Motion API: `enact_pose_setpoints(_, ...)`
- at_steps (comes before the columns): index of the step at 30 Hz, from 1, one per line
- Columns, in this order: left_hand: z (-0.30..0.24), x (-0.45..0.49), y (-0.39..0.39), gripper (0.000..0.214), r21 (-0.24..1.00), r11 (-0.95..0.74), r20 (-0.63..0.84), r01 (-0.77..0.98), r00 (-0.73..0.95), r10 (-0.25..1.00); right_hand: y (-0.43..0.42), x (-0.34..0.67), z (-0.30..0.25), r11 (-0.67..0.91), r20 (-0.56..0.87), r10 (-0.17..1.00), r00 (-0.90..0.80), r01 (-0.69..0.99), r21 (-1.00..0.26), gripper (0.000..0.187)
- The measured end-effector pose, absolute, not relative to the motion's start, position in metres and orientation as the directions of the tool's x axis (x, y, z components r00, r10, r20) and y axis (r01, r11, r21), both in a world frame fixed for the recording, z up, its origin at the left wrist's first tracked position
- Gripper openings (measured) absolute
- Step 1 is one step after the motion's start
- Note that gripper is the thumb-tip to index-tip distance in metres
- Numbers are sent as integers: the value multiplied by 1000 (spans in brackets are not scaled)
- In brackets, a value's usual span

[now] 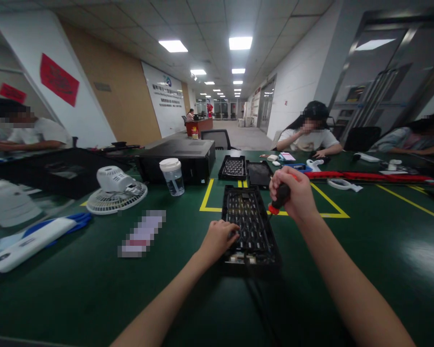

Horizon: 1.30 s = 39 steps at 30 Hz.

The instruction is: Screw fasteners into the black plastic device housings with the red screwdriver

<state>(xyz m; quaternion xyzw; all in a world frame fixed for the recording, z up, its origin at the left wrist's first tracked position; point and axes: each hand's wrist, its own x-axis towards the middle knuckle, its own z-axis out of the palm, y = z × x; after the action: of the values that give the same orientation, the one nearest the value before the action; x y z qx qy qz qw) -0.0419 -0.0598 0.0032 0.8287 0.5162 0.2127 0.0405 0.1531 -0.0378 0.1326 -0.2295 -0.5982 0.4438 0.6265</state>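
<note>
A black tray-like device [250, 226] with rows of small parts lies on the green table [94, 289] in front of me. My left hand [219, 237] rests on its left edge with the fingers curled against it. My right hand [294, 193] is closed round a screwdriver with a black and red handle [280, 197], held upright above the tray's right side; its tip points down toward the tray.
Beyond lie a second black tray [233, 167] and a dark flat panel [259, 173], inside yellow tape lines [207, 195]. A plastic cup [172, 176], a white fan [115, 190] and a black box [181, 159] stand to the left. People sit around the table.
</note>
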Motion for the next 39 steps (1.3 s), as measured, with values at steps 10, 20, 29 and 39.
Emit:
enact_pose_setpoints(10,-2,-23,-59,26,228,-511,157,829,487,859,-17,169,102,416,475,880,-1,-482,-771,21)
enact_pose_setpoints(20,2,-11,-49,21,146,-531,157,835,510,846,-17,172,98,382,447,894,-16,-495,-781,21)
enact_pose_setpoints(29,1,-10,-45,12,215,-509,137,833,491,861,-25,172,105,380,455,890,-30,-503,-776,21)
enact_pose_setpoints(39,2,-17,-48,13,654,-489,267,577,429,863,-46,177,126,431,507,862,10,-542,-721,21)
